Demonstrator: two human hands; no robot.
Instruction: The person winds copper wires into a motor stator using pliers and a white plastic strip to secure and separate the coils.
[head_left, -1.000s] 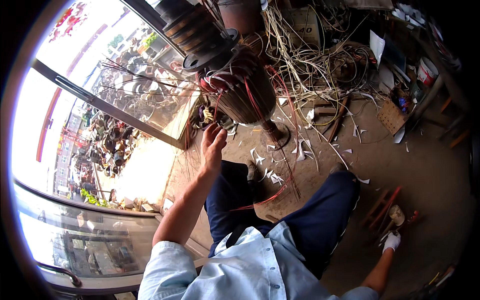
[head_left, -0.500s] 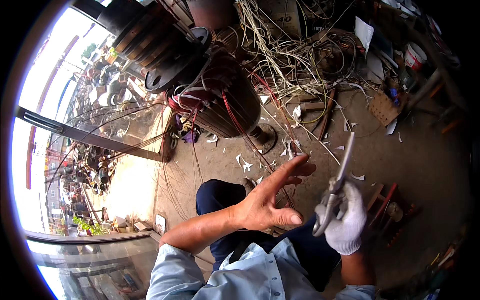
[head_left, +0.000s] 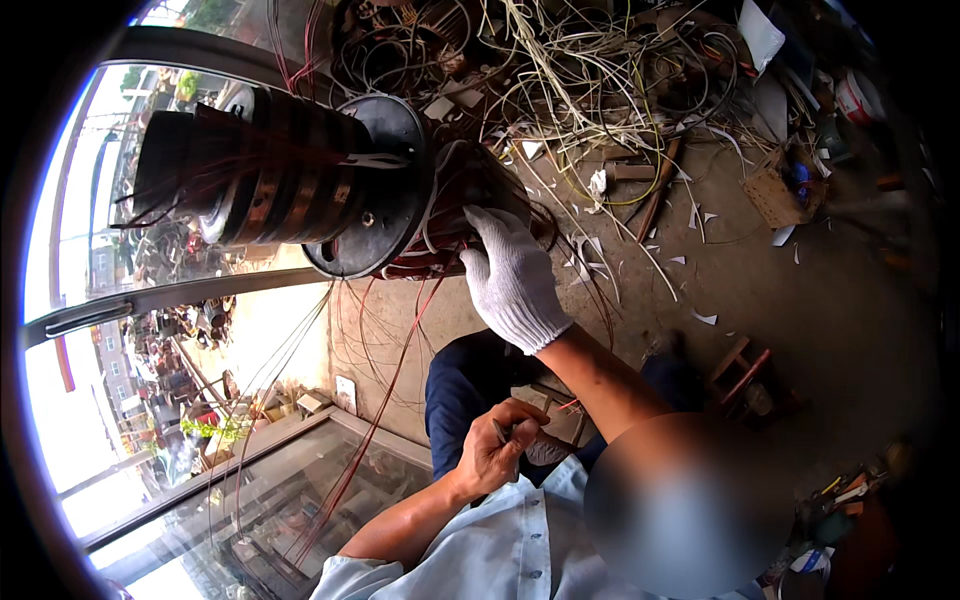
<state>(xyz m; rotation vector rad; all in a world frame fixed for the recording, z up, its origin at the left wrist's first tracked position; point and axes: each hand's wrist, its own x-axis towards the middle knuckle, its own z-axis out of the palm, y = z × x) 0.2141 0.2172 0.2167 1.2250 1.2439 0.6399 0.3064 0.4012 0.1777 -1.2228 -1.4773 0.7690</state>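
Observation:
A large motor rotor (head_left: 372, 170) with a dark round end plate, copper rings and red-brown wire windings (head_left: 455, 190) stands at the upper left. My right hand (head_left: 515, 280), in a white knitted glove, reaches up to the windings. Its thumb and forefinger are apart at the wires; the other fingers are mostly hidden. My bare left hand (head_left: 490, 448) is closed low before my chest, near my knees. A short grey metal end shows in its fist, apparently the scissors (head_left: 500, 431), the rest hidden. Long red wires (head_left: 400, 355) hang from the rotor.
A tangle of pale cables (head_left: 580, 110) lies at the back. White paper scraps (head_left: 706, 319) litter the floor. A small wooden stool (head_left: 735, 375) stands to my right, a carton piece (head_left: 785, 195) behind it. Window panes (head_left: 260, 490) line the left.
My right hand has moved up and left to the windings, no longer holding the scissors. My left hand has closed and drawn back. The view has shifted, so the rotor shows more side-on.

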